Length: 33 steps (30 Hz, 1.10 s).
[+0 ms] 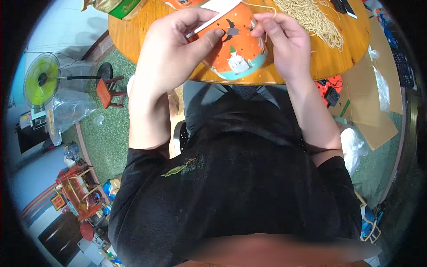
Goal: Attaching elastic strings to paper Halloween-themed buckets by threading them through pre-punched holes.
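The orange paper bag [238, 42], pinched by the left hand [178, 44], could tear if the right hand [282, 38], gripping its string at three o'clock, tugs hard.

Orange paper bag [235, 46]: printed with black bat shapes, white castle-like figure, teal band along lower edge; white inner rim showing at top. Lying tilted over near edge of round wooden table, pinched from both sides. Thin pale cord [262, 8]: looping at bag's upper right corner, trailing toward pile of similar cords.
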Motion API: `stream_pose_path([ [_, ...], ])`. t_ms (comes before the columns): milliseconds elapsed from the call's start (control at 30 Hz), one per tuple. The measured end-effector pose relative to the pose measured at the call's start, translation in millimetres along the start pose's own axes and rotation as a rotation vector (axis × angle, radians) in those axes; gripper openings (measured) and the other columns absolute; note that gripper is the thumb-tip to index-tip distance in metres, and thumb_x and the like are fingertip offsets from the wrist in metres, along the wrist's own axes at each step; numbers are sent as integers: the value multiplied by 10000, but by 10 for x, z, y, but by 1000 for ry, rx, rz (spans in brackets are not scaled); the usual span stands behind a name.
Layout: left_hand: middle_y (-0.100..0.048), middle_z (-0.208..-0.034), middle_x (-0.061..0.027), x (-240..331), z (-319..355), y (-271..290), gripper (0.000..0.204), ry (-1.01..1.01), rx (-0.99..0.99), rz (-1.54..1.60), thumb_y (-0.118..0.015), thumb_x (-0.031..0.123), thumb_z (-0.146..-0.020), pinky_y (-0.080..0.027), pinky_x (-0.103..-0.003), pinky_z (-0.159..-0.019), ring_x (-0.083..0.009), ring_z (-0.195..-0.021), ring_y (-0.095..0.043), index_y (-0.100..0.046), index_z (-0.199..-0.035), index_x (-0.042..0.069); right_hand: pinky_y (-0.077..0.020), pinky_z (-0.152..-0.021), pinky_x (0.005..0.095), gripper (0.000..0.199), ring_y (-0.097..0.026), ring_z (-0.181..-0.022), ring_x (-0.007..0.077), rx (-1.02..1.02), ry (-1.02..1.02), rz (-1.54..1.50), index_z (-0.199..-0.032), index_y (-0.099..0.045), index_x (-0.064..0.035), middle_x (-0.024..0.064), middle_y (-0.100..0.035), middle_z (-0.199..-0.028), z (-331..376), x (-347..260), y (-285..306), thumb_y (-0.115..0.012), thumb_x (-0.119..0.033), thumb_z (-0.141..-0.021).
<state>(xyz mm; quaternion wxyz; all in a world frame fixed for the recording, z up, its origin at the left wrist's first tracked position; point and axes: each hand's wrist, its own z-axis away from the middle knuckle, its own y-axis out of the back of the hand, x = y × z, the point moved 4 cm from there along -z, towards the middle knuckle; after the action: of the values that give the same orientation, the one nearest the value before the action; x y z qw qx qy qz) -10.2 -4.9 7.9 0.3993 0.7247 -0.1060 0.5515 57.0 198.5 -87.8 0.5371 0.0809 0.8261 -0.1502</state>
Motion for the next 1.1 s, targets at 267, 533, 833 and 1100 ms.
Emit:
stream_pose_path([
  [267, -730, -1125, -98, -34, 0, -68, 273, -63, -2, 310, -665, -35, -964, -607, -284, -811, -143, -939, -719, -626, -1233, -48, -517, -816, 239, 250, -681, -859, 102, 97, 126, -165, -1141, -701, 21, 64, -731, -889, 174, -269, -290, -628, -204, -1059],
  [533, -679, -951, -9, -51, -31, -146, 113, -80, -72, 251, -680, -28, -937, -553, -231, -705, -46, -851, -644, -639, -1040, -10, -547, -748, 241, 177, -691, -791, 105, 146, 249, -41, -1105, -710, 26, 61, -720, -852, 247, -238, -298, -633, -124, -1050],
  [833, -646, -829, 24, -60, -14, -240, 142, 24, -67, 307, -757, 51, -913, -510, -210, -664, -34, -792, -609, -625, -951, 14, -552, -678, 238, 151, -716, -746, 128, 179, 371, 138, -1053, -722, 35, 66, -701, -820, 330, -231, -231, -627, -81, -1039],
  [1100, -692, -878, -32, -31, 5, -294, 243, -113, 13, 30, -833, 42, -854, -542, -234, -644, -81, -780, -671, -629, -978, -4, -553, -691, 239, 152, -713, -763, 126, 200, 375, 83, -1065, -718, 36, 75, -715, -863, 326, -128, -200, -637, -89, -1035],
])
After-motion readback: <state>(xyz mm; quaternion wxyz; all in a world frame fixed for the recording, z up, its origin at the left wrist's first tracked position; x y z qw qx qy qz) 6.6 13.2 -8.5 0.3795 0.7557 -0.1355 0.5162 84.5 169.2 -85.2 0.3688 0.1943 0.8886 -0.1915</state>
